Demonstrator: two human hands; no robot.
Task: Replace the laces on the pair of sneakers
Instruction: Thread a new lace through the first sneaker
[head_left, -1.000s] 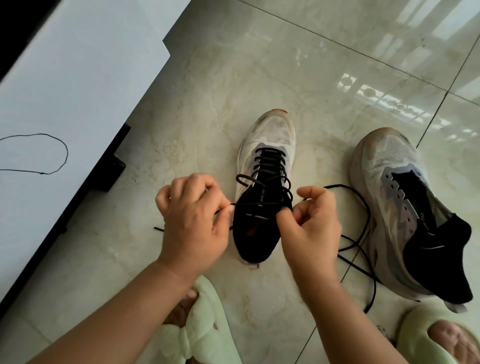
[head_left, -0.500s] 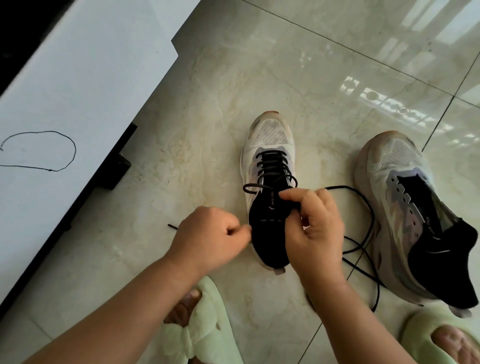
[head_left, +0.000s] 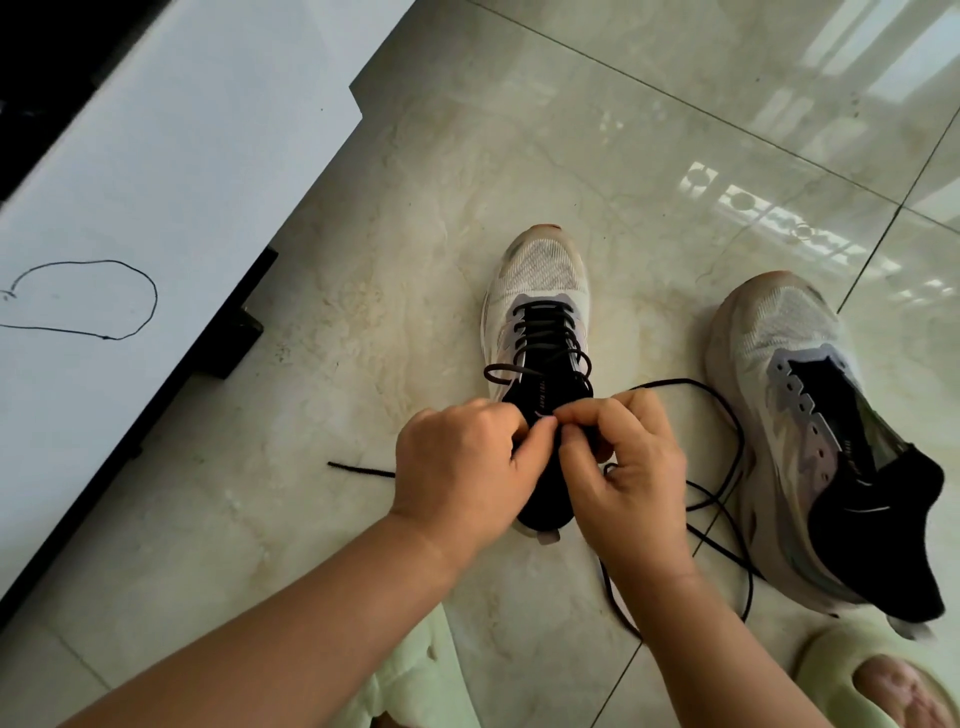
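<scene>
Over the tongue of the laced sneaker (head_left: 540, 291) on the tiled floor (head_left: 415, 208), both hands meet: left hand (head_left: 457, 467) and right hand (head_left: 623, 467) curl their fingertips together, pinching the black lace (head_left: 727, 415) at the top eyelets. Loose lace loops off to the right across the tiles, running just beside the second sneaker (head_left: 779, 374), unlaced and tilted onto its side. Pale green slippers (head_left: 872, 675) sit below.

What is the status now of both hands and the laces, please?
Left hand and right hand pinching black lace at middle sneaker's tongue. Right sneaker unlaced. Loose lace on floor; nothing blocking.
</scene>
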